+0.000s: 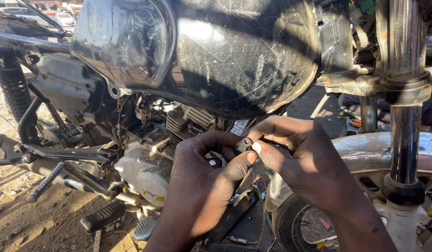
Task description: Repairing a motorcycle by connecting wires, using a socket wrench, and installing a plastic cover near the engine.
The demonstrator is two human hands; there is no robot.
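Both my hands meet in the middle of the head view, in front of a motorcycle engine (178,126). My left hand (202,186) and my right hand (300,154) pinch a small grey metal part (244,143) between thumbs and fingertips. Thin wires (253,184) hang down below the part. Above the hands sits the glossy black fuel tank (216,51), scratched and dusty.
A chrome front fork (405,116) and chrome mudguard (370,154) stand at the right over the front tyre (290,219). A rear shock spring (13,86) is at the left. Footpegs (104,215) and a kick lever (45,181) stick out low over dusty ground.
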